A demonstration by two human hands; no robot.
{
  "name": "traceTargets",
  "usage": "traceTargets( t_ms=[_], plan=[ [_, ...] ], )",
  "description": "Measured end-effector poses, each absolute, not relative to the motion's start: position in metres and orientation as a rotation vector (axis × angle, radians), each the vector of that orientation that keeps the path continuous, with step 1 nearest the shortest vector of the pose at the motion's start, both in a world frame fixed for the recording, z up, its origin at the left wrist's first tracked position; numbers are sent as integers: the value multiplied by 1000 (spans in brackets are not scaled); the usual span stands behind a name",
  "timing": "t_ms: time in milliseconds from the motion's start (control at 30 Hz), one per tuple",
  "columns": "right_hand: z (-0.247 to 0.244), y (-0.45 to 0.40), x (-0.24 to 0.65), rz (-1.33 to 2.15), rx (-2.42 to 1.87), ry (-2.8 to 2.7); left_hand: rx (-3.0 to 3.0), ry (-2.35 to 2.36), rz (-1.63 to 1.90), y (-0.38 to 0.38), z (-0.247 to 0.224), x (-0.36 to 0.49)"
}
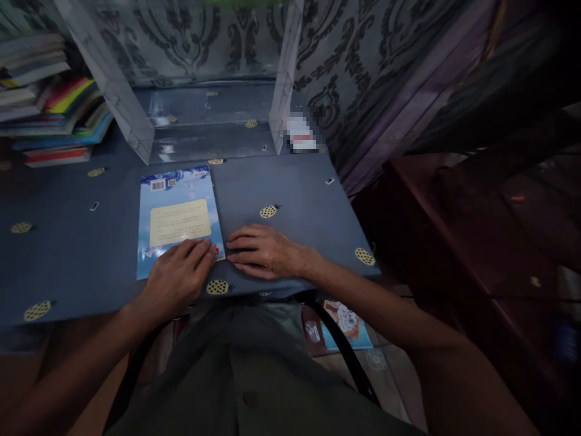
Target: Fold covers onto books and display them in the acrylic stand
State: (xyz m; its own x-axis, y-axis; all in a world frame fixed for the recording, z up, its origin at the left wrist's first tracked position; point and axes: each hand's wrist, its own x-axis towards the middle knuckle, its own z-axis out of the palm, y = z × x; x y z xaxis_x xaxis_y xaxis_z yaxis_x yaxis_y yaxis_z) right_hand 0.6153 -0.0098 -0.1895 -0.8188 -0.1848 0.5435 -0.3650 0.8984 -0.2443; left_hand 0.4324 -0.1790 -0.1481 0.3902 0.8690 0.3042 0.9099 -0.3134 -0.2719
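A blue book (179, 189) with a pale yellow text panel and a barcode lies flat on the cloth-covered table (308, 188), left of the middle. My left hand (181, 269) rests on the book's lower edge, its fingers stretched out over the cover near the lower right corner. Just right of the book, my right hand (265, 251) lies palm down on the cloth with its fingers extended towards the book. A small gap shows between its fingertips and the book's edge. Neither hand is wrapped round anything.
A clear plastic shelf (280, 103) stands at the back of the table. Stacked books (59, 115) are at the back left. A blurred-out white item (302, 132) sits right of the shelf. Beyond the right edge is dark red furniture (436, 212). Another book (347, 327) lies below the table.
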Motion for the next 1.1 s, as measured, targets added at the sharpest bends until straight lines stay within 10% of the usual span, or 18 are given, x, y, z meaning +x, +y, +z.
traceTargets(
  t_ms=[1100],
  plan=[
    [-187, -14, 615, 467, 396, -2500, -2265, -1525, -108, -182, -151, 431]
  ],
)
